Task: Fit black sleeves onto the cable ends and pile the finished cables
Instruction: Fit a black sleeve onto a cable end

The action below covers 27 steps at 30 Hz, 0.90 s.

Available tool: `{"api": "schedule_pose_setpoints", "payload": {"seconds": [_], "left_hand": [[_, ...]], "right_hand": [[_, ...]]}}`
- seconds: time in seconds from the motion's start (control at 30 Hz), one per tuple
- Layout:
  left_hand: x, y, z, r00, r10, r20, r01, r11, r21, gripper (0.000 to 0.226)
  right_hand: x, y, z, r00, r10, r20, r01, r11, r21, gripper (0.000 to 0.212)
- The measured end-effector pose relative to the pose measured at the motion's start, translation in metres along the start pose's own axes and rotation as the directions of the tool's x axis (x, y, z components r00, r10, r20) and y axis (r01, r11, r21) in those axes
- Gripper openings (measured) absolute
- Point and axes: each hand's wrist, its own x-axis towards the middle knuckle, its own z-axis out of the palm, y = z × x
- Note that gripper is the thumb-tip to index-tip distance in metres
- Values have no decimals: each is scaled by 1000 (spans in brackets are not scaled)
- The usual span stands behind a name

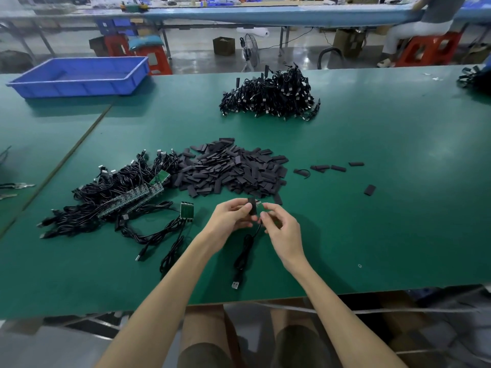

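Black sleeve point(252, 209) in L hand point(231, 217) pinch, cable point(245, 251) end in R hand point(282, 227) pinch (USB plug point(235, 285) on table point(372, 235))

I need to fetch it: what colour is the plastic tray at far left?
The tray is blue; head view shows it.

Left hand point(231, 217) pinching black sleeve point(252, 206), right hand point(282, 231) pinching cable point(244, 254), its plug point(235, 285) on green tabletop point(377, 224), sleeve heap point(233, 171) beyond.
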Motion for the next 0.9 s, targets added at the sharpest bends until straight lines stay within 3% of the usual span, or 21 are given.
{"api": "schedule_pose_setpoints", "payload": {"seconds": [0.27, 0.53, 0.67, 0.9], "left_hand": [[-15, -7, -11, 986, 101, 134, -100, 995, -18, 29], [-12, -19, -13, 989, 134, -65, -146, 954, -262, 27], [-10, -22, -14, 986, 150, -75, -165, 947, -274, 22], [-11, -20, -9, 981, 159, -114, -182, 957, -226, 11]], "right_hand": [[-3, -4, 1, 997, -33, 67, 36, 998, -51, 23], [-5, -6, 0, 998, -21, 64, 20, 1000, 17, 16], [-5, -6, 0, 996, -21, 83, 18, 999, 37, 6], [-4, -4, -2, 999, 15, 51, -20, 995, 96, 5]]}}
